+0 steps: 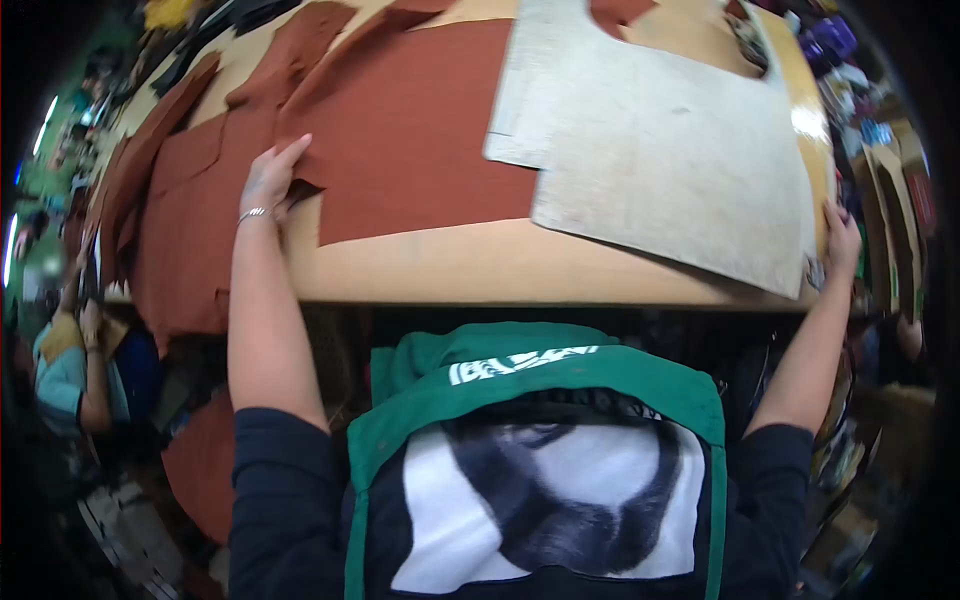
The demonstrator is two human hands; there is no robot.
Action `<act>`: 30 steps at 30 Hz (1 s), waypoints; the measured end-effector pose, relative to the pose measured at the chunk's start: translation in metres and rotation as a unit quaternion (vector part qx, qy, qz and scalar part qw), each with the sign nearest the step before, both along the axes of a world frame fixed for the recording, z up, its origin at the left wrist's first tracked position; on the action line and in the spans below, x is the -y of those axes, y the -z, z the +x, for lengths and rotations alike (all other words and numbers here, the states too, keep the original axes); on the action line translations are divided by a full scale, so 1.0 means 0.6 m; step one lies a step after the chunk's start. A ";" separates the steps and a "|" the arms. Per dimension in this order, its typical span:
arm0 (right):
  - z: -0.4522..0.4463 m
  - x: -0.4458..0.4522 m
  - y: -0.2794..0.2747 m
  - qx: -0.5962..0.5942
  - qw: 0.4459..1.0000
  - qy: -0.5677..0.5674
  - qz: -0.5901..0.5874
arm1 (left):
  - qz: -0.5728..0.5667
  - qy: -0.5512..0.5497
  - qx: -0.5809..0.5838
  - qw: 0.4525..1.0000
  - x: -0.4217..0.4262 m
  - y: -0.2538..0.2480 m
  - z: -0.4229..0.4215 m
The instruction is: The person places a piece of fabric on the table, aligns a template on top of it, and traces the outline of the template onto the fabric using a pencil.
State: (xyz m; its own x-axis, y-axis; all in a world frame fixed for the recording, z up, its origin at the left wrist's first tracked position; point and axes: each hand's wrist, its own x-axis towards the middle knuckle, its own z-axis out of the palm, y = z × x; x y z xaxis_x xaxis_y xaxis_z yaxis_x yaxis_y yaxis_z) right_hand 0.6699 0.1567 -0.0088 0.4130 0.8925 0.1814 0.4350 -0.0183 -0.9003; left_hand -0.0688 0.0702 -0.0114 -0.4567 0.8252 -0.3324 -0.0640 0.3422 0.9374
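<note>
My left hand (268,182) grips a rust-brown fabric piece (420,130) at its left edge, thumb on top and the other fingers mostly hidden beneath. A large off-white pattern board (680,160) with curved cut-outs lies over the right part of this fabric. Beyond the board's right side, my right hand (842,240) is at the table's right edge, its fingers curled. What it holds, if anything, I cannot make out. A small shiny item (815,270) is beside it, too unclear to name.
More rust-brown cloth (190,220) hangs over the front left of the tan table (450,270). Another person in a light blue sleeve (60,375) is at the far left. Cardboard (890,220) and a purple item (828,40) are on the right.
</note>
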 end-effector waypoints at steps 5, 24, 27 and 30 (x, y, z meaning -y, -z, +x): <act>-0.166 -0.020 -0.039 0.371 0.924 0.037 -0.091 | 0.100 0.022 0.043 0.994 -0.032 -0.024 -0.039; -0.244 -0.031 0.095 0.545 0.837 0.045 0.030 | 0.259 -0.313 0.136 0.904 0.149 -0.054 -0.316; -0.238 -0.033 0.097 0.542 0.839 0.042 0.029 | 0.235 -0.318 0.123 0.910 0.152 -0.044 -0.298; -0.232 -0.037 0.103 0.540 0.840 0.045 0.030 | 0.215 -0.324 0.115 0.914 0.156 -0.035 -0.283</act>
State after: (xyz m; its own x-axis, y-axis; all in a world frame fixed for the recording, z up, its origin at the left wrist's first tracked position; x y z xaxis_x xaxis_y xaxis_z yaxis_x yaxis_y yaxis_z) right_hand 0.5310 0.1788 -0.0709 0.0431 0.8422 0.5374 0.9978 -0.0633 0.0191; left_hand -0.2388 -0.0235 0.0098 -0.8549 0.4829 -0.1894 -0.3348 -0.2348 0.9126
